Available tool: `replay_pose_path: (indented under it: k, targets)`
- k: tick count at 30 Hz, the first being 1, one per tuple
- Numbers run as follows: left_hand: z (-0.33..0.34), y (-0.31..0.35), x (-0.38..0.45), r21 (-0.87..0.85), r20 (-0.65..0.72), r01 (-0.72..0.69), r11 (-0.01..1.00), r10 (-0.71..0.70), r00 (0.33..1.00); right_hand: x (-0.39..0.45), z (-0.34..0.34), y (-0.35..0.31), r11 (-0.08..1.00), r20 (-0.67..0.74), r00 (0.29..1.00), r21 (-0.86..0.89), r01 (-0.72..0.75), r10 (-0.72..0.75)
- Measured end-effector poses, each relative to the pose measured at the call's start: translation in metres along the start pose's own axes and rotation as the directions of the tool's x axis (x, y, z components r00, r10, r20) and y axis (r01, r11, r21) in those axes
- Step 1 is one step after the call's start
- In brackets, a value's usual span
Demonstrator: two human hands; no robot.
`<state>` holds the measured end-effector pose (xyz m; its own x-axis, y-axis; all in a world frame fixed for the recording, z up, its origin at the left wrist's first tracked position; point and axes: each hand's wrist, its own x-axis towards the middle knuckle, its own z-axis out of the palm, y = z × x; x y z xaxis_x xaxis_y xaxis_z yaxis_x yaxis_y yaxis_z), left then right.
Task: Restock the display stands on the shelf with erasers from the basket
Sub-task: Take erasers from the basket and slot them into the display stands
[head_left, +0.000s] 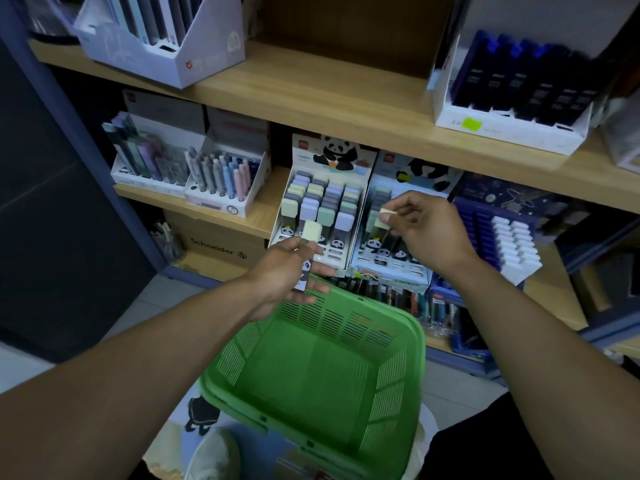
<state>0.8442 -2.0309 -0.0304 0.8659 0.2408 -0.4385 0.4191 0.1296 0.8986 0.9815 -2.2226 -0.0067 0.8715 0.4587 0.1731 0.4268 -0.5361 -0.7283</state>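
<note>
Presently, left hand held a pale yellow panda-sleeved eraser before the left panda-printed cardboard display stand. Right hand pinched a small pale green eraser over the right panda display stand, both on the wooden shelf. Green slotted plastic basket sat below the hands, no erasers visible inside
</note>
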Motion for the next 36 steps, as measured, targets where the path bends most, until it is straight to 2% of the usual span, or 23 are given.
replay_pose_path:
  k: [8,18,25,29,36]
  targets:
    - [0.001,-0.001,0.001,-0.018,-0.017,-0.023,1.0,0.023,1.0,-0.003,0.007,-0.008,0.991,0.032,0.998,-0.12,0.066,-0.062]
    - [-0.002,-0.002,0.003,-0.108,-0.117,0.037,0.993,-0.05,0.992,0.004,0.005,-0.002,0.983,0.006,0.999,-0.179,0.051,-0.051]
    - [-0.003,0.001,0.009,-0.175,-0.265,0.0,0.985,-0.047,0.963,0.002,0.005,-0.005,0.986,-0.001,0.999,-0.162,0.048,-0.049]
    - [-0.013,0.002,0.017,-0.155,-0.341,-0.093,0.984,0.035,0.939,-0.003,0.006,-0.012,0.988,-0.017,0.997,-0.133,0.074,-0.077]
    - [-0.026,-0.002,0.03,-0.198,-0.421,-0.142,0.97,0.046,0.906,-0.004,0.03,-0.034,0.995,-0.018,0.995,0.026,0.099,-0.099]
